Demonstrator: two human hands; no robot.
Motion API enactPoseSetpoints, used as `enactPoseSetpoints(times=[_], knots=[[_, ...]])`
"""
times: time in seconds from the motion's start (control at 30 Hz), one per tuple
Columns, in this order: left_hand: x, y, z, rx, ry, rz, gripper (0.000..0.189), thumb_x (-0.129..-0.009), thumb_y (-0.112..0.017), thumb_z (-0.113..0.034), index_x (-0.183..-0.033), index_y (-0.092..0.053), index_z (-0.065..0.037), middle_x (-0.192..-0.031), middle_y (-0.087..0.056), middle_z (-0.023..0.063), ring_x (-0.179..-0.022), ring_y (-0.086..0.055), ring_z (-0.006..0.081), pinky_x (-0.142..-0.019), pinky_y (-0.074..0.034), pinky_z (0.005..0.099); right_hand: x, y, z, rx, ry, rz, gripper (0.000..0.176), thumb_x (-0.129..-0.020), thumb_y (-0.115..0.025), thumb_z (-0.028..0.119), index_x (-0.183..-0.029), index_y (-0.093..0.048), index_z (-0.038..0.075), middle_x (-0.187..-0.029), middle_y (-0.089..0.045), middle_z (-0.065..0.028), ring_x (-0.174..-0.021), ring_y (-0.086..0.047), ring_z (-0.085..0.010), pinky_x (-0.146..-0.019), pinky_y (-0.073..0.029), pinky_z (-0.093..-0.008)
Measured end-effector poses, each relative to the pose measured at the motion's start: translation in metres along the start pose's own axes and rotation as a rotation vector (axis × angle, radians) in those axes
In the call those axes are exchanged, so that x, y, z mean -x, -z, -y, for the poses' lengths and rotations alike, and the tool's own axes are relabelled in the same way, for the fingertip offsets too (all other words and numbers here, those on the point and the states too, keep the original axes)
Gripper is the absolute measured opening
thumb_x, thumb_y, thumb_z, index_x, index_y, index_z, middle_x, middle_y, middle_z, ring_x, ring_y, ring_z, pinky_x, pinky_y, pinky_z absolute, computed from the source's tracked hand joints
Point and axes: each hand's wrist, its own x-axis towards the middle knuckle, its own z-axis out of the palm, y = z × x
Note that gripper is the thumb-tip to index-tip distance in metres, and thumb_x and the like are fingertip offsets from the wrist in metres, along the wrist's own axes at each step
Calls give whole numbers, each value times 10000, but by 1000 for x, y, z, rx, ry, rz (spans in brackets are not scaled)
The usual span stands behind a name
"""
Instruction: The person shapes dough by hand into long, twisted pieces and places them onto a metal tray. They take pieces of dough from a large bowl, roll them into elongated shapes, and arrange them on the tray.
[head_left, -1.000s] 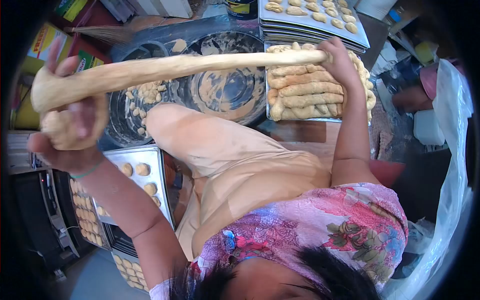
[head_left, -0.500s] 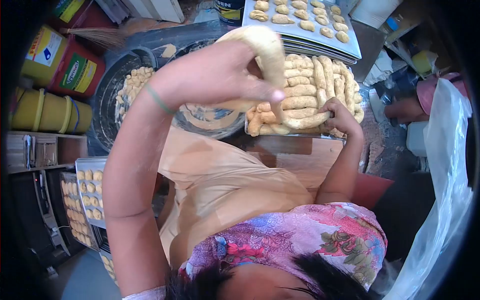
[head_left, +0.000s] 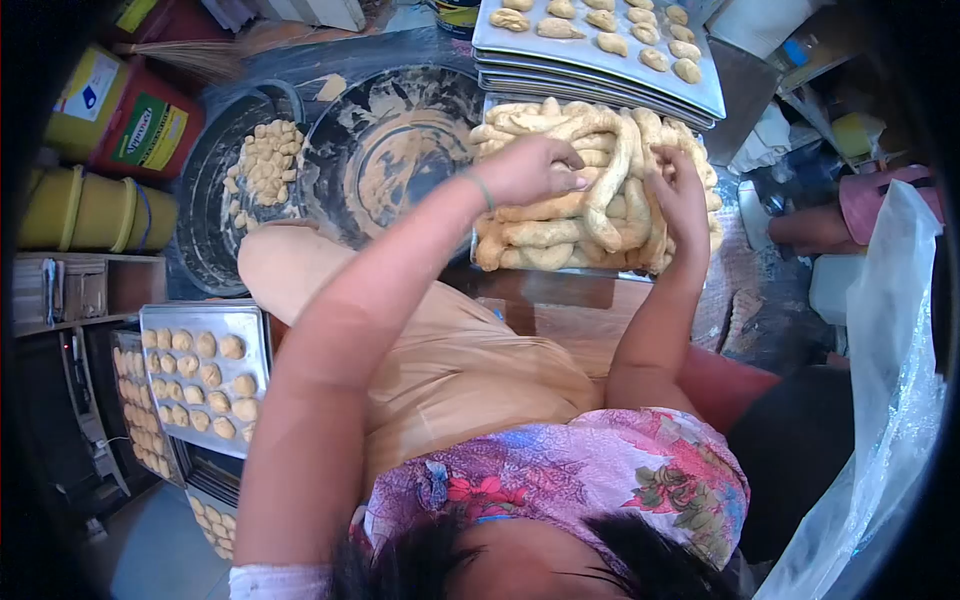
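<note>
Long ropes of pale dough lie piled on a tray. One dough rope loops loosely over the top of the pile, its rounded end toward me. My left hand hovers over the pile's left side, thumb and fingers apart and curved, just left of that rope; nothing shows between its fingertips. At the right side, my right hand rests against the ropes with its thumb and index finger apart. Its other fingers are partly hidden.
Behind the pile stands a stack of trays bearing dough pieces. To the left are a floury black basin and a dark tub with small dough lumps. A tray of dough balls sits lower left. Plastic sheeting hangs right.
My left hand has come down and right from its raised position, and the dough rope it held now lies looped on the pile. My right hand has shifted slightly up.
</note>
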Motion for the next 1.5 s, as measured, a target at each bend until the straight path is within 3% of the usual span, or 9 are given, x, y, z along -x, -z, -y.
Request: enactPoseSetpoints(times=[0.2,0.3,0.53,0.63,0.8,1.0,1.17,1.33,1.5], knots=[[64,-47,46,-170,113,-160,560,-830,-636,-321,-1307,-452,-94,-1423,-270,210,-1306,-296,354,-1048,-294,395,-67,-62,19,673,328,-217,465,-762,-686,271,-1166,-582,66,-1071,-588,-173,-919,-576,-250,-780,-452,-322],[86,-42,69,10,84,-121,565,-824,-645,-321,-1308,-457,-99,-1395,-316,192,-1281,-341,334,-1036,-312,389,-113,-52,12,265,24,429,422,-747,-691,349,-1064,-642,75,-981,-647,-149,-861,-622,-259,-773,-476,-330],[129,-34,87,340,200,-170,543,-832,-643,-306,-1287,-472,-63,-1310,-405,186,-1138,-480,274,-965,-394,363,-130,-54,2,335,-64,-15,298,-794,-642,329,-999,-672,114,-912,-657,-163,-846,-637,-268,-762,-489,-377],[136,-39,108,457,264,-207,553,-834,-644,-297,-1276,-468,-17,-1236,-480,170,-1050,-534,233,-913,-431,348,-112,-68,12,505,282,-27,353,-785,-637,379,-1026,-662,122,-1013,-624,-175,-906,-616,-297,-761,-488,-387],[137,-29,104,483,318,-206,562,-845,-628,-293,-1262,-454,40,-1186,-549,173,-980,-573,229,-866,-450,333,-130,-52,-6,100,21,450,272,-713,-730,218,-913,-644,55,-770,-620,-87,-687,-580,-209,-628,-483,-369],[144,-22,105,414,336,-236,534,-852,-625,-306,-1264,-476,-2,-1193,-545,152,-1016,-536,206,-898,-420,320,-119,-68,-9,603,337,-448,210,-754,-680,207,-889,-645,50,-871,-639,-135,-702,-613,-258,-658,-491,-382],[143,-19,111,371,356,-258,521,-851,-633,-308,-1257,-490,-15,-1156,-556,132,-1018,-527,202,-904,-411,312,-17,-95,93,389,63,267,497,-707,-714,263,-1133,-534,81,-1105,-540,-175,-1051,-547,-334,-891,-442,-390],[146,-25,117,371,367,-201,506,-850,-633,-300,-1245,-500,-13,-1161,-560,145,-1028,-536,220,-897,-419,317,-21,-82,51,146,151,54,363,-671,-662,117,-1026,-597,76,-1045,-523,-148,-934,-578,-303,-803,-478,-375],[144,-26,117,326,330,-197,524,-838,-624,-308,-1205,-504,46,-1146,-577,211,-1034,-572,281,-884,-444,350,-28,-53,41,-63,-281,239,300,-722,-611,144,-1006,-618,46,-1077,-520,-151,-812,-603,-220,-633,-495,-317]])
